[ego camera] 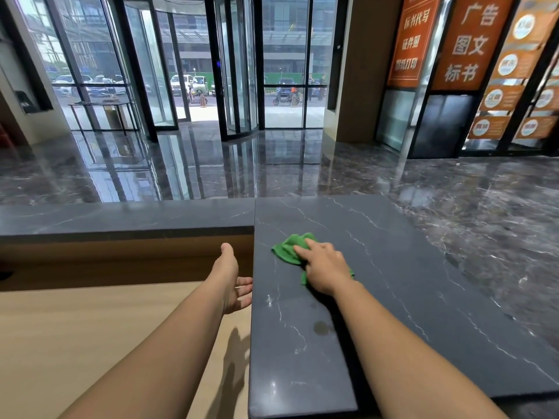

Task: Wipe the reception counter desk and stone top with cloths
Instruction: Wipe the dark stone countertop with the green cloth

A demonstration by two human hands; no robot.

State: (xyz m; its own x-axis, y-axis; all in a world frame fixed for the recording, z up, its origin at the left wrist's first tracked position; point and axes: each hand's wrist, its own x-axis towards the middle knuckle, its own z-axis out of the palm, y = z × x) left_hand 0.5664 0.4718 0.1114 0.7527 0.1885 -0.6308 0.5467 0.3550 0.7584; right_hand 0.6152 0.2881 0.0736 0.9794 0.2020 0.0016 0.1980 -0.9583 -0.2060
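A crumpled green cloth (289, 248) lies on the dark veined stone top (408, 282), near its far left part. My right hand (325, 267) presses flat on the cloth, covering its near half. My left hand (231, 281) hovers open, palm turned toward the stone top's left edge, above the lower light wooden desk (90, 328); it holds nothing. A small wet smudge (321, 327) shows on the stone closer to me.
A second dark stone ledge (121, 217) runs along the far side of the wooden desk, with a brown wooden panel below it. Beyond lies a glossy marble lobby floor (453, 192), a glass revolving door (193, 65) and orange signboards (469, 40) at right.
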